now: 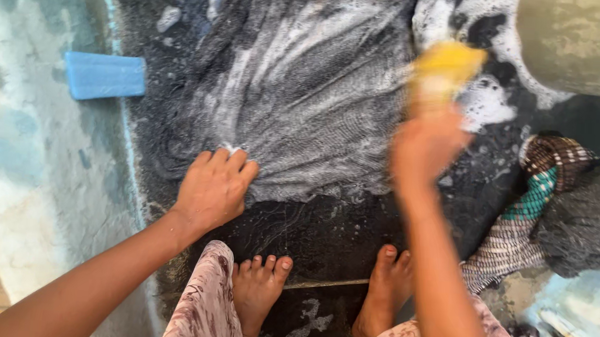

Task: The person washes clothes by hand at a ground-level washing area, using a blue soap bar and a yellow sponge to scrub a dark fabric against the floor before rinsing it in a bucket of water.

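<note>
So I had my left hand [213, 187] spread flat, pinning the dark soapy cloth [298, 91] on the wet floor, and my right hand [425, 145] gripped around a yellow brush [444, 66]. Middle looked well lathered; edges probably still needed scrubbing, plus rinsing.

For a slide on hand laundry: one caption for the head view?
Left hand pins a soapy dark cloth while the right hand holds a yellow scrubbing brush.

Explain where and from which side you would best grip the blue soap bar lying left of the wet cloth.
Probably grip the blue soap bar across its two long edges, from above: it lies flat and bare, apart from the cloth, nearest the left hand.
</note>
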